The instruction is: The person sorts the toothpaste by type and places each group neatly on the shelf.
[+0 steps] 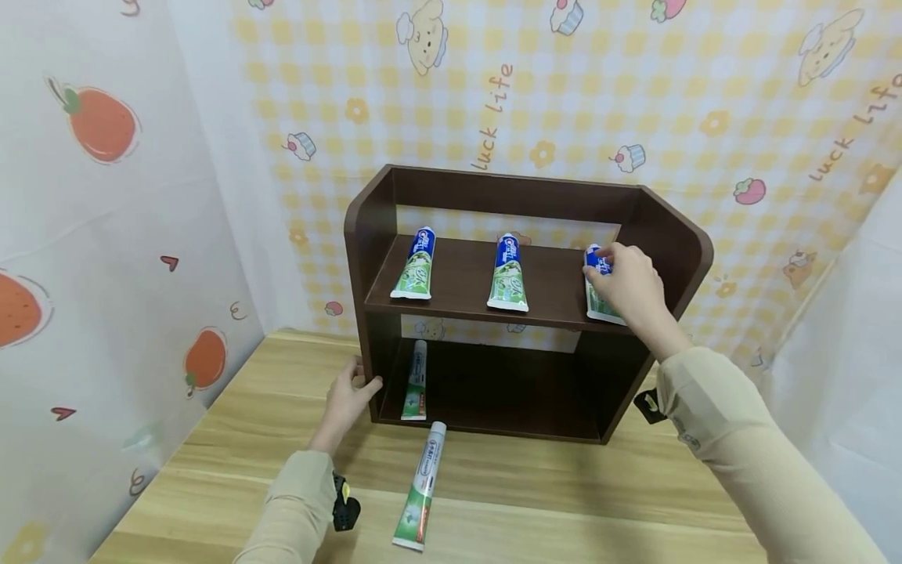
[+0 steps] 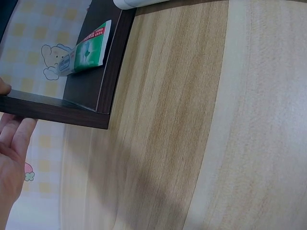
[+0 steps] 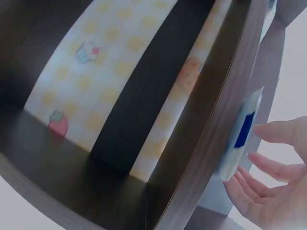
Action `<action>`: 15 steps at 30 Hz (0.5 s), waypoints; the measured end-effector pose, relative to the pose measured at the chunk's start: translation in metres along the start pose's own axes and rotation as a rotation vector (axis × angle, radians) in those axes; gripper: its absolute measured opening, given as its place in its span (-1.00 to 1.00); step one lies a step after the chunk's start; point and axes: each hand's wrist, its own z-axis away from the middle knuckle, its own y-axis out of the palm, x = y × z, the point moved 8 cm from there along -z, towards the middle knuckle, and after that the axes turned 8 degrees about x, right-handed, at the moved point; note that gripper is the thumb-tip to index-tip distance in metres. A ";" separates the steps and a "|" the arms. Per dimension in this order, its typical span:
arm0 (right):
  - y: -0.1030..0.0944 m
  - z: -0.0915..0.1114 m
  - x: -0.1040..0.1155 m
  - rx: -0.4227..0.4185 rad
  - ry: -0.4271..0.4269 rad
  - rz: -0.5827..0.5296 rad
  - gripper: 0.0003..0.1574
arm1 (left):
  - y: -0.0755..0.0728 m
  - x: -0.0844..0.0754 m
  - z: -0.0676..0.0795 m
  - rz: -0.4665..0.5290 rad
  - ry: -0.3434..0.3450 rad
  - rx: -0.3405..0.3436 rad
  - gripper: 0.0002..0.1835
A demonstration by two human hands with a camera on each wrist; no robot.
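Note:
A dark brown two-tier shelf (image 1: 493,333) stands on the wooden table. My left hand (image 1: 347,399) grips its left side panel, thumb inside and fingers outside, as the left wrist view (image 2: 12,153) also shows. At the right of the upper tier, my right hand (image 1: 630,286) holds a blue-and-green toothpaste tube (image 1: 599,305) by its edges, partly covering it. In the right wrist view the fingertips (image 3: 256,130) meet this tube (image 3: 240,134). Two similar tubes lie on the upper tier, one at left (image 1: 416,270) and one mid-shelf (image 1: 507,278).
A white-and-green toothpaste tube (image 1: 417,384) lies at the left of the lower tier. Another such tube (image 1: 423,486) lies on the table (image 1: 535,517) before the shelf. Patterned cloth (image 1: 310,235) hangs behind, with white cloth (image 1: 106,235) along the left.

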 end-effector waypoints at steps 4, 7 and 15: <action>-0.001 0.014 0.012 -0.097 -0.110 -0.111 -0.55 | -0.001 0.000 -0.001 0.003 0.000 0.004 -0.47; 0.000 0.027 0.020 -0.172 -0.193 -0.197 -0.63 | -0.002 0.000 -0.001 0.006 0.007 0.003 -0.48; 0.012 0.060 0.023 -0.284 -0.261 -0.338 -0.68 | 0.000 -0.001 -0.002 -0.001 0.005 0.014 -0.49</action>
